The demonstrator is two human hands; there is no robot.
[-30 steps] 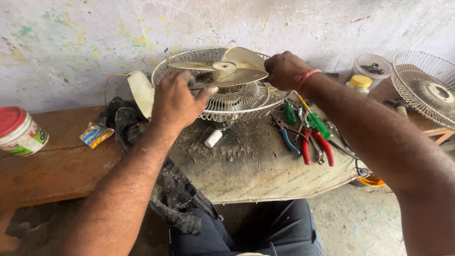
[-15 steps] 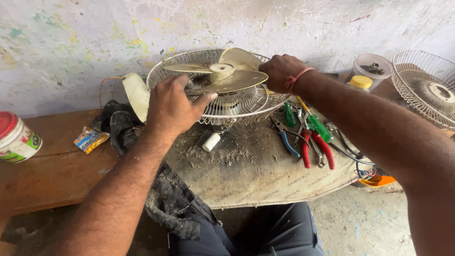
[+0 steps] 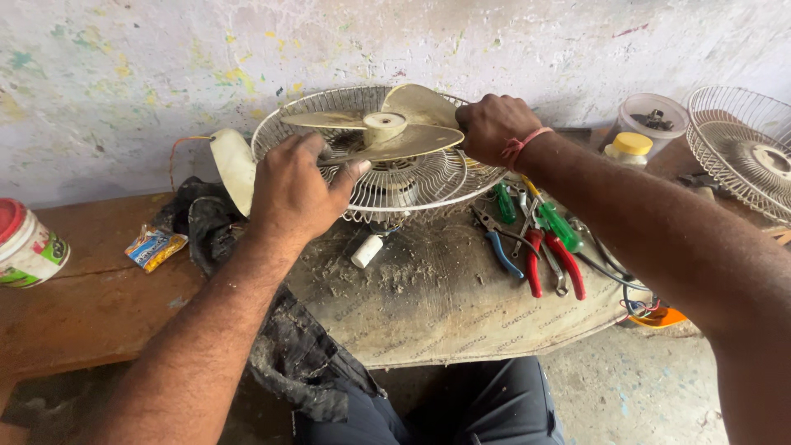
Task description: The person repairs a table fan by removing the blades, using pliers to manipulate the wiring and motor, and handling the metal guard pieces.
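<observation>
Showing: two bare hands at a cream fan blade [image 3: 387, 132] seated over a round wire fan guard [image 3: 412, 177] on a dusty work surface [image 3: 437, 297] against a paint-flecked wall [image 3: 124, 74].
Left hand [image 3: 292, 185]: fingers curled against the near edge of the blade, thumb stretched toward its lower vane; palm side hidden, so how firmly it grips cannot be told.
Right hand [image 3: 490, 128]: closed over the blade's right vane at the guard rim; a pink thread band [image 3: 523, 144] circles the wrist.
Blade position: centred above the guard, hub [image 3: 386, 125] upward, near the wall.
Tools: green-handled screwdriver [image 3: 556, 221], red-handled pliers [image 3: 550, 262] and blue-handled pliers [image 3: 498, 247] lying just right of the guard.
Surroundings: small white cylinder [image 3: 367, 250] below the guard; second wire guard [image 3: 741, 148] far right; yellow-lidded jar [image 3: 630, 150]; red-lidded tub [image 3: 25, 243] on the wooden bench [image 3: 91, 305]; dark cloth [image 3: 206, 222].
</observation>
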